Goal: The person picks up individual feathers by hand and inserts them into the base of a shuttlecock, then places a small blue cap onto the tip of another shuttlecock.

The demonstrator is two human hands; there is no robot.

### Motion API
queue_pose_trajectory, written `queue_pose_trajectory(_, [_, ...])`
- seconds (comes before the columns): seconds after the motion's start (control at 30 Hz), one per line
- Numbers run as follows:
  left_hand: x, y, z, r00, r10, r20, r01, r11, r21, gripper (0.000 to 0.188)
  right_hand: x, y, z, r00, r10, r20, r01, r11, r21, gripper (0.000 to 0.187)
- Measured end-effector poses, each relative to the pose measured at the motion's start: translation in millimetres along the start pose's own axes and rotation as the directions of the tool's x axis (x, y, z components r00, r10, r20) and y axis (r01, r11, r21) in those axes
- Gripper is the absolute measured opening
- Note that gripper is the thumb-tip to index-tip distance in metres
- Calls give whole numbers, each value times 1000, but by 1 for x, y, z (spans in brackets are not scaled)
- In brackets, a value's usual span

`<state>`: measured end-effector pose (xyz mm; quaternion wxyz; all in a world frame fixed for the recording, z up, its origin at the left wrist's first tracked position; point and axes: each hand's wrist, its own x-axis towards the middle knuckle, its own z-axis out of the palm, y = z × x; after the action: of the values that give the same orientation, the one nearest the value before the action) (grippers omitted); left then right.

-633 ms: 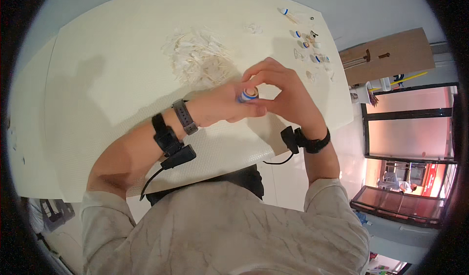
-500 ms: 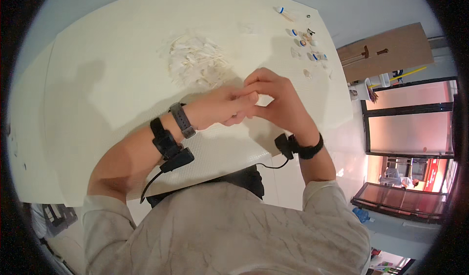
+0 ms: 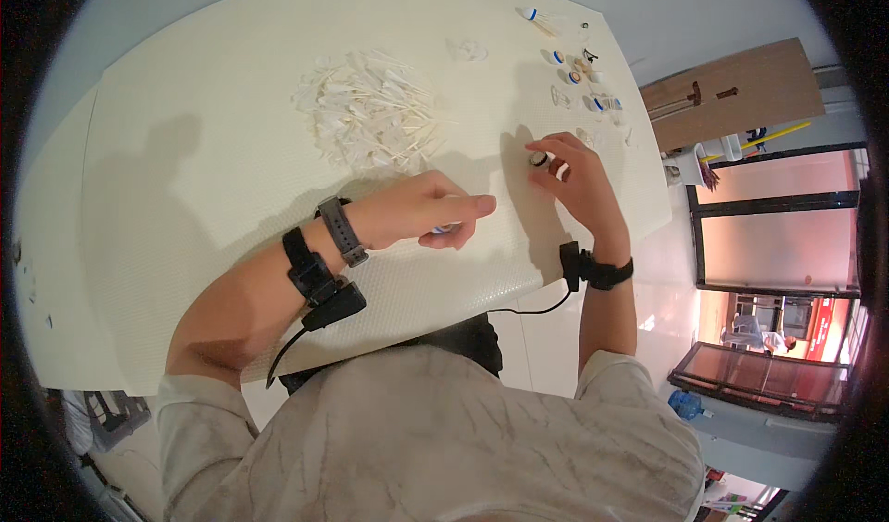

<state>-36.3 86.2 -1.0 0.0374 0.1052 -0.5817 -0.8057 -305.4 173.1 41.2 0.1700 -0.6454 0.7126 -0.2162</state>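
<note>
Near the table's front edge, my left hand [image 3: 435, 212] is closed, thumb stretched to the right, around a small white-and-blue piece [image 3: 444, 229]. Most of that piece is hidden by the fingers. To its right, my right hand [image 3: 574, 175] pinches a small round piece with a dark rim and pale top [image 3: 538, 160] between thumb and fingers, just above the table. The hands are apart. Beyond my left hand lies a loose pile of white feather-like pieces with thin stems [image 3: 375, 110].
Along the white table's [image 3: 222, 77] far right lie a white-and-blue head with thin sticks [image 3: 530, 14], several small round blue-banded pieces [image 3: 574, 76] and clear scraps [image 3: 560, 96]. Another clear scrap [image 3: 472, 50] lies beyond the pile. A brown board [image 3: 732, 91] stands past the right edge.
My hands were together; now they are apart. The right hand has moved right with the small dark-rimmed round piece. My left hand has stayed nearly in place, and its white-and-blue piece now shows.
</note>
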Motion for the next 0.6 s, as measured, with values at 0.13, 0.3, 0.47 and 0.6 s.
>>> queue_pose_trajectory(0.13, [-2,3,-5,999,-20,32,18,998,65,43,14,3,10,996,-46,-78,56,990,126,16])
queue_pose_trajectory(0.3, [1,-6,-6,1000,-9,2,9,1000,16,36,66,-17,9,999,-33,-9,34,992,125,13])
queue_pose_trajectory(0.47, [1,0,-3,1000,-3,-8,3,1000,-8,37,112,-18,1,999,-39,15,41,990,-133,27])
queue_pose_trajectory(0.6, [-1,-1,-4,1000,-28,3,28,998,63,40,147,29,-10,932,109,-346,-158,980,-119,34])
